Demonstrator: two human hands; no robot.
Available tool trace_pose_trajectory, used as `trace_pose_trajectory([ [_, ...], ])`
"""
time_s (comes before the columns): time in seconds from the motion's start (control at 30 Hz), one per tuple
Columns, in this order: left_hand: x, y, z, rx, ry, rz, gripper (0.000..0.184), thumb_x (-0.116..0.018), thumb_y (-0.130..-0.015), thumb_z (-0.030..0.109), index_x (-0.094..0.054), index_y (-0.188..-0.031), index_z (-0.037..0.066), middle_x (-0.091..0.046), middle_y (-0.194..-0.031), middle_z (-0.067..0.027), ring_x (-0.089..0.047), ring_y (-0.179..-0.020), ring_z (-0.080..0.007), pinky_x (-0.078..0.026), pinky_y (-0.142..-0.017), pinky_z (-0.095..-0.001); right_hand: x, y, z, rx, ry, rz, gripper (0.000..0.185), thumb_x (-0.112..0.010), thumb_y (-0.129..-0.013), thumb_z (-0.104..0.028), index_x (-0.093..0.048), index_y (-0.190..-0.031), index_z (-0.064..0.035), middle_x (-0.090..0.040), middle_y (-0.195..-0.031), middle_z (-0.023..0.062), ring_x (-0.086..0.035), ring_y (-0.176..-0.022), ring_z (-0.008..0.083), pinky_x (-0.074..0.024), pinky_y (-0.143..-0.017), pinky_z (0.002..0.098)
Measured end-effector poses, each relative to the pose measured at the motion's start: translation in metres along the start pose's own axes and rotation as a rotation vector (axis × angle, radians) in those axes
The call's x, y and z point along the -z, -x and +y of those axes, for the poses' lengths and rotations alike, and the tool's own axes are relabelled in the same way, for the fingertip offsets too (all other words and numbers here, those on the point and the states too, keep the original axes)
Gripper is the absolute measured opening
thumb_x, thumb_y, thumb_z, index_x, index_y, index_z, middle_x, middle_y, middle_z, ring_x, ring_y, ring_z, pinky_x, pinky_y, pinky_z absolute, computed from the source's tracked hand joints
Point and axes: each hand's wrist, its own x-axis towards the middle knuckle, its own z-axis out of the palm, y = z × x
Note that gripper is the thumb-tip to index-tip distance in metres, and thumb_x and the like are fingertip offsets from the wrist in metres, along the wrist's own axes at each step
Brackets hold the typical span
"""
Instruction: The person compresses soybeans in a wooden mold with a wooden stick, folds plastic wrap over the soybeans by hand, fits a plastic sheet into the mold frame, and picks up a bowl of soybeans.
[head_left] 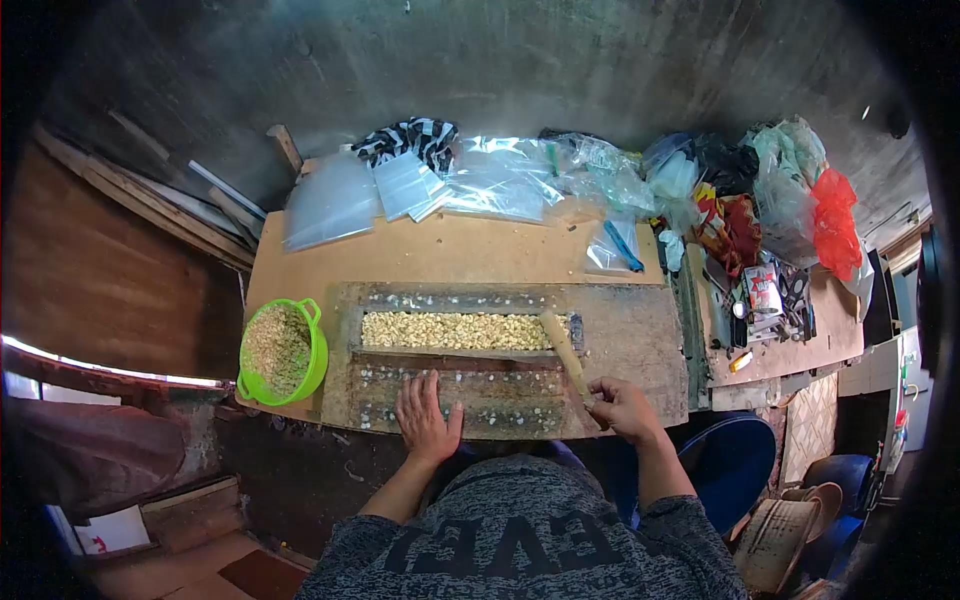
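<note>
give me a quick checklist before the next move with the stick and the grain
1. Stick held: ok, near end in the right hand.
2. Left hand off the grain: ok, it is on the near side of the slot.
3. Slot clear of the stick: not ok, the stick's far end overlaps its right end in this view.
4. Grain packed firmly: cannot tell.
5. Basin stocked: ok, grain inside.
6. Blue tool away from the slot: ok, it lies behind.
</note>
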Motion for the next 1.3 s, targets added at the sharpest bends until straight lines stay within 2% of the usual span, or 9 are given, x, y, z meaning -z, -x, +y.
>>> trace_pose_trajectory([
  [0.23, -0.004, 0.001, -0.002, 0.008, -0.044, -0.007, 0.077, -0.060, -0.093, 0.043, -0.029, -0.155, 0.008, -0.037, -0.148, -0.0251, -0.027, -0.143, -0.0447, -0.017, -0.117, -0.0586, 0.003, 0.005, 0.006, 0.016, -0.071, 0.117, 0.025, -0.071, -0.088, -0.008, -0.066, -0.111, 0.0005, -0.062, -0.076, 0.0018, -0.056, -0.059, 0.0100, -0.0474, -0.050, 0.0287],
  [0.33, -0.002, 0.000, -0.001, 0.011, -0.055, -0.016, 0.078, -0.061, -0.093, 0.043, -0.029, -0.155, 0.008, -0.037, -0.148, -0.0247, -0.027, -0.144, -0.0445, -0.017, -0.117, -0.0584, 0.004, 0.015, 0.005, -0.032, -0.050, 0.137, 0.024, -0.071, -0.088, -0.007, -0.065, -0.110, 0.0009, -0.061, -0.077, 0.0019, -0.057, -0.062, 0.0099, -0.0466, -0.052, 0.0279],
  [0.53, -0.003, 0.001, -0.001, 0.016, -0.050, -0.016, 0.078, -0.062, -0.092, 0.042, -0.029, -0.155, 0.009, -0.037, -0.148, -0.0233, -0.027, -0.144, -0.0442, -0.016, -0.117, -0.0589, 0.007, 0.030, 0.018, 0.049, 0.006, 0.158, 0.023, -0.071, -0.089, -0.009, -0.067, -0.109, 0.0002, -0.062, -0.077, 0.0030, -0.058, -0.066, 0.0107, -0.0454, -0.058, 0.0283],
  [0.63, -0.003, 0.001, -0.001, 0.019, -0.029, -0.021, 0.078, -0.062, -0.091, 0.041, -0.029, -0.155, 0.009, -0.037, -0.149, -0.0225, -0.027, -0.144, -0.0440, -0.016, -0.117, -0.0593, 0.005, 0.024, 0.025, 0.019, 0.073, 0.163, 0.022, -0.068, -0.089, -0.003, -0.064, -0.110, 0.0014, -0.061, -0.080, -0.0010, -0.053, -0.063, 0.0072, -0.0435, -0.056, 0.0251],
  [0.7, -0.002, 0.000, -0.002, 0.010, -0.013, -0.017, 0.079, -0.062, -0.091, 0.041, -0.029, -0.155, 0.010, -0.037, -0.149, -0.0221, -0.026, -0.144, -0.0439, -0.016, -0.117, -0.0595, 0.001, 0.017, 0.026, 0.010, 0.065, 0.200, 0.027, -0.072, -0.089, -0.015, -0.067, -0.109, 0.0013, -0.062, -0.074, 0.0048, -0.057, -0.064, 0.0108, -0.0456, -0.058, 0.0296],
  [0.83, -0.003, 0.001, -0.002, 0.000, -0.035, -0.002, 0.079, -0.062, -0.091, 0.041, -0.030, -0.155, 0.010, -0.037, -0.150, -0.0221, -0.027, -0.144, -0.0437, -0.017, -0.117, -0.0587, 0.000, 0.005, 0.037, 0.185, 0.088, 0.193, 0.027, -0.073, -0.088, -0.016, -0.067, -0.108, 0.0014, -0.061, -0.073, 0.0044, -0.057, -0.063, 0.0117, -0.0455, -0.056, 0.0303],
  [0.9, -0.003, 0.001, -0.002, 0.005, -0.042, -0.006, 0.079, -0.062, -0.091, 0.041, -0.030, -0.155, 0.009, -0.037, -0.150, -0.0222, -0.027, -0.144, -0.0437, -0.017, -0.117, -0.0585, 0.000, 0.011, 0.025, 0.027, 0.042, 0.180, 0.026, -0.072, -0.088, -0.014, -0.066, -0.108, 0.0015, -0.062, -0.074, 0.0047, -0.057, -0.063, 0.0116, -0.0456, -0.056, 0.0303],
  [1.23, -0.001, 0.000, 0.001, -0.004, 0.001, -0.001, 0.072, -0.060, -0.095, 0.037, -0.031, -0.154, 0.009, -0.035, -0.150, -0.0242, -0.028, -0.143, -0.0458, -0.016, -0.115, -0.0615, -0.005, 0.029, 0.022, 0.063, 0.114, 0.153, 0.018, -0.069, -0.090, -0.006, -0.065, -0.106, 0.0007, -0.059, -0.071, -0.0010, -0.053, -0.058, 0.0070, -0.0419, -0.051, 0.0253],
  [1.3, -0.001, 0.001, 0.001, 0.009, -0.007, -0.008, 0.072, -0.060, -0.094, 0.037, -0.031, -0.154, 0.008, -0.035, -0.150, -0.0243, -0.028, -0.142, -0.0457, -0.016, -0.115, -0.0616, -0.005, 0.037, 0.021, 0.015, 0.203, 0.163, 0.023, -0.072, -0.087, -0.011, -0.068, -0.107, 0.0008, -0.065, -0.081, 0.0029, -0.058, -0.071, 0.0111, -0.0480, -0.063, 0.0293],
])
